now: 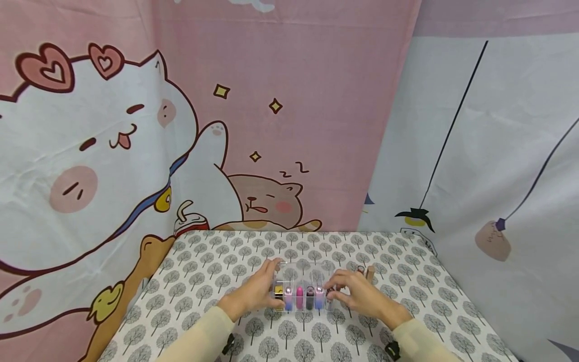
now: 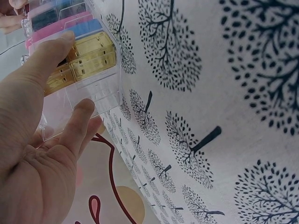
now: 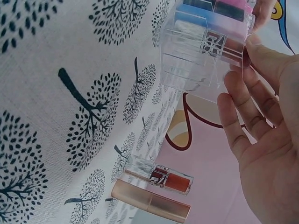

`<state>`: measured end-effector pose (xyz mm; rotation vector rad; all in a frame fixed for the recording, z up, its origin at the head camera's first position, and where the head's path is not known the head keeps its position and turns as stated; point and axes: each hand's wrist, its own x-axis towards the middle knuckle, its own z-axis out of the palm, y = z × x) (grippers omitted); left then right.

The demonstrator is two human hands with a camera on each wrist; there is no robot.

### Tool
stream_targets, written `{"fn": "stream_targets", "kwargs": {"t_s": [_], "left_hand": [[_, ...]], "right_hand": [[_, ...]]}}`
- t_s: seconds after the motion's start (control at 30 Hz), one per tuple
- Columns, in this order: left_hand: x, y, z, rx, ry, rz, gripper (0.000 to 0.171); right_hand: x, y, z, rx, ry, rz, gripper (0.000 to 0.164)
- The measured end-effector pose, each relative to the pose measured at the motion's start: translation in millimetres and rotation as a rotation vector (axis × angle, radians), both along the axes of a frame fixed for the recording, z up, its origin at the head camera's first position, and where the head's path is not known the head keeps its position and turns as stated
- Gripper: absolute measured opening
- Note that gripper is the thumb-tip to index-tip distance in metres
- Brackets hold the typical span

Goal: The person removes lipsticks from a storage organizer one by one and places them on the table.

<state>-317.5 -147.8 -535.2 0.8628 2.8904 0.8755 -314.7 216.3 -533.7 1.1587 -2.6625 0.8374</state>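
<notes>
A clear plastic lipstick organizer (image 1: 304,274) stands on the table, with several lip products in its front row. My left hand (image 1: 261,287) grips its left end, thumb in front and fingers behind. Next to that thumb is a gold lipstick (image 2: 93,56); a bright pink tube (image 1: 299,297) stands mid-row. My right hand (image 1: 357,291) is at the right end, thumb and index finger pinching the dark cap of a lip gloss tube (image 3: 215,44) that sits in the end slot. The other right fingers are loosely bent beside the clear wall.
Behind my right hand, a red lip gloss (image 3: 173,181) and a rose-gold lipstick tube (image 3: 149,201) stand on the table. A tree-print cloth (image 1: 217,281) covers the tabletop. Cartoon-printed curtains (image 1: 289,100) hang behind and at the sides.
</notes>
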Motion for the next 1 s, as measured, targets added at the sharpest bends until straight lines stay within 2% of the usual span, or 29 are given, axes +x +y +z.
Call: {"fn": "stream_targets", "kwargs": {"t_s": [0.33, 0.53, 0.83, 1.0], "left_hand": [[1.1, 0.5, -1.5, 0.003, 0.005, -0.006, 0.127], [1.2, -0.2, -2.4, 0.013, -0.015, 0.000, 0.128], [0.7, -0.4, -3.6, 0.030, -0.024, -0.001, 0.131], [0.6, -0.5, -3.6, 0.034, -0.026, 0.000, 0.132]], "right_hand": [[1.0, -0.3, 1.6, -0.022, 0.015, -0.001, 0.024], [3.5, -0.3, 5.3, -0.017, 0.017, -0.030, 0.025], [6.5, -0.2, 12.8, -0.016, 0.087, -0.040, 0.025], [6.1, -0.9, 16.1, -0.035, 0.096, -0.052, 0.026]]}}
